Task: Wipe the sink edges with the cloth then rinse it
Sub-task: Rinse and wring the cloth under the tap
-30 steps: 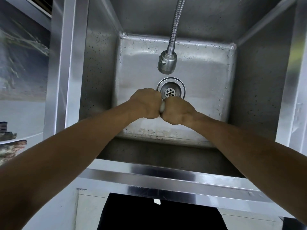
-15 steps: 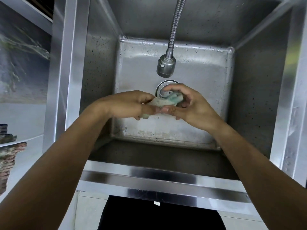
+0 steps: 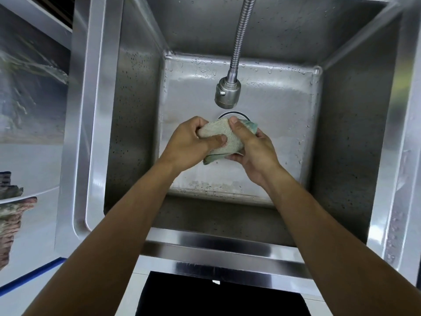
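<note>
A bunched cloth (image 3: 219,139), pale beige on top with a green underside, sits between both hands over the middle of the deep steel sink (image 3: 134,124). My left hand (image 3: 189,147) grips its left side, thumb pressed on top. My right hand (image 3: 252,147) cups its right side from below, thumb on the upper edge. Just above the cloth hangs the faucet head (image 3: 227,93) on its flexible metal hose; no water stream is visible. The hands and cloth hide most of the drain (image 3: 230,114).
The sink's flat steel rim runs along the left (image 3: 79,133), the right (image 3: 405,156) and the near side (image 3: 216,249). Water drops speck the basin walls and floor. A pale counter (image 3: 29,160) with a woven object (image 3: 11,215) lies to the left.
The two fists, pressed tight together around the wrung cloth a second ago, have loosened. The cloth has spread out wider between the hands, which rose toward the faucet head.
</note>
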The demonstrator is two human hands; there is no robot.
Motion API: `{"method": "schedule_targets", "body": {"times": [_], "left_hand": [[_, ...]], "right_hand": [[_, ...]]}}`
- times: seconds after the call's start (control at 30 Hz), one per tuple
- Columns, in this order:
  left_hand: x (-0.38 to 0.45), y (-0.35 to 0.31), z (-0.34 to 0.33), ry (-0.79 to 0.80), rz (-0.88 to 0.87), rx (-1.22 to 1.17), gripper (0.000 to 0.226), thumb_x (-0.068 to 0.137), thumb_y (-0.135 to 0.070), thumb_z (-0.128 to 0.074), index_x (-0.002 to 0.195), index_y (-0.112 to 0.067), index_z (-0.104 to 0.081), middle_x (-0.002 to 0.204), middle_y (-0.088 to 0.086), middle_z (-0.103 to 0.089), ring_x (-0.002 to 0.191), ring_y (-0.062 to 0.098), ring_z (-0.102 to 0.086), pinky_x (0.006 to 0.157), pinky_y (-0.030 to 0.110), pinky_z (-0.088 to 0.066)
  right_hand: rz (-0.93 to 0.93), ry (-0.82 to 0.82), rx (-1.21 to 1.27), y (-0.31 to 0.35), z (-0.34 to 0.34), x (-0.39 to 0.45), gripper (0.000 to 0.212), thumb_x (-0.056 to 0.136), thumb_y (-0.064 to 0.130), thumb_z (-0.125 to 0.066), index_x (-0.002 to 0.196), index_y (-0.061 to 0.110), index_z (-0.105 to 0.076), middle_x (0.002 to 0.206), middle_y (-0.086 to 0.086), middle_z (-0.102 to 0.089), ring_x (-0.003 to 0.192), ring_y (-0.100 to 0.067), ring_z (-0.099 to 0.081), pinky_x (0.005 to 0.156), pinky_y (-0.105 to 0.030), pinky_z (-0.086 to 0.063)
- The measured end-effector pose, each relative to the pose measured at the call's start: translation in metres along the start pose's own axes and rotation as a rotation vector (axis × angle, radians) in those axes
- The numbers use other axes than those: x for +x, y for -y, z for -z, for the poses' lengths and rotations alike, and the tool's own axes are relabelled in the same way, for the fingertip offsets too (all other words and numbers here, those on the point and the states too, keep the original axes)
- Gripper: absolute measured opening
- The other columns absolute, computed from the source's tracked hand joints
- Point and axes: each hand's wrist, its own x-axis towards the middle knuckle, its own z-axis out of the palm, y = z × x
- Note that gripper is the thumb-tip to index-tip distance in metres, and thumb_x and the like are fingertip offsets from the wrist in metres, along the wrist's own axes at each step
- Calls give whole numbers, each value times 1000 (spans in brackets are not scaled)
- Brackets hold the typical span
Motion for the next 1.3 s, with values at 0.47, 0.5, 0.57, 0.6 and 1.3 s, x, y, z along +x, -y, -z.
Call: {"method": "schedule_targets", "body": {"times": [0.47,0.5,0.57,0.6,1.3], "left_hand": [[-3,9,29,58,-38,15,29,85,-13,-82,109,-28,-75,96,-6,-72,81,12,-70,61,22,-57],[-4,8,30,43,-15,-34,29,85,-14,-82,111,-25,-75,94,-3,-73,78,12,-69,59,23,-57],[-6,4,32,56,108,-145,26,86,-22,-82,110,-20,-72,89,4,-73,70,16,-69,52,26,-54],[-6,4,31,77,180,-208,24,88,-25,-80,109,-20,-70,85,4,-72,66,16,-67,49,25,-52],[-14,-2,38,238,214,-27,10,93,-5,-66,95,-13,-71,92,3,-72,92,16,-68,75,25,-60]], "right_hand": [[80,104,-569,-3,23,-18,11,95,31,-74,104,25,-75,94,-5,-79,76,-15,-74,80,-42,-64],[65,98,-536,-2,23,-20,18,95,31,-73,111,23,-71,98,-8,-79,75,-20,-75,80,-43,-64],[89,64,-585,2,21,-25,36,96,33,-72,126,22,-56,106,-8,-76,82,-18,-73,79,-35,-63],[150,48,-671,4,20,-28,44,96,35,-71,132,26,-47,113,-2,-71,93,-14,-68,80,-25,-58],[405,143,-403,11,25,-42,25,83,-3,-79,87,18,-67,78,4,-69,72,-9,-65,73,-26,-58]]}}
